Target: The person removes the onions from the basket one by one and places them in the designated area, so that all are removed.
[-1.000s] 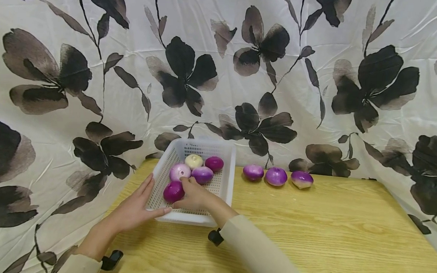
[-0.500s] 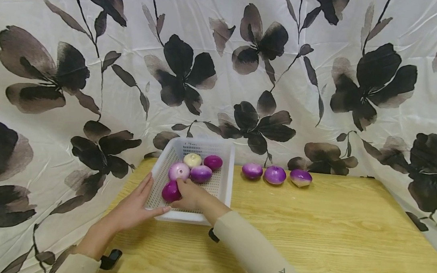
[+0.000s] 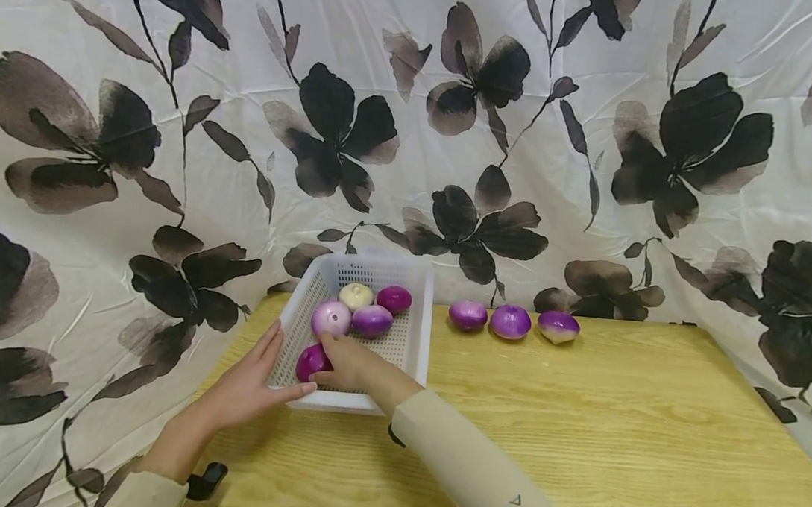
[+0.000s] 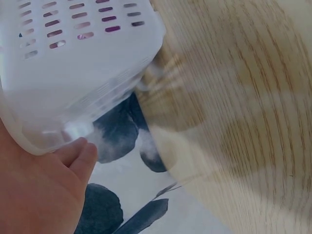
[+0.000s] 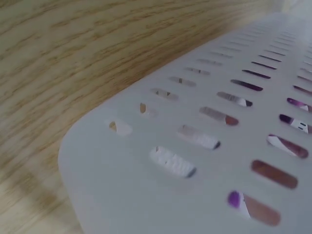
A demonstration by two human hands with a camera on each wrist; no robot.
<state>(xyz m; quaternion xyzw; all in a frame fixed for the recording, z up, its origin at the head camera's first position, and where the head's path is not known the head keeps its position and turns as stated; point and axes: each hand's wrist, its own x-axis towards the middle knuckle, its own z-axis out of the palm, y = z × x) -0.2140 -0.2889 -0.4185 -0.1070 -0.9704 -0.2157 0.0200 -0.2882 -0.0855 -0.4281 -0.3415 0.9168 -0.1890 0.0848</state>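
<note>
A white perforated plastic basket (image 3: 347, 403) holds several onions. My right hand (image 3: 351, 362) reaches inside over the front rim and grips a dark purple onion (image 3: 308, 363) near the front left corner, covering its right side. Just behind it are a pale purple onion (image 3: 331, 318), a purple onion (image 3: 373, 322), a peeled cream-white onion (image 3: 355, 296) and a dark magenta onion (image 3: 394, 299). At the basket's front left corner, my left hand (image 3: 247, 386) lies spread, fingers straight along the left side and thumb on the front rim. The left wrist view shows its fingertips (image 4: 85, 156) at the basket's edge.
Right of the basket, three purple onions (image 3: 510, 322) stand in a row along the back of the wooden table (image 3: 608, 432). A floral cloth (image 3: 410, 134) hangs behind and on the left. In the right wrist view, the basket wall (image 5: 122, 170) blocks the hand.
My right hand has shifted the dark purple onion slightly left and toward the front of the basket. My left hand stays at the corner. The other onions keep their places.
</note>
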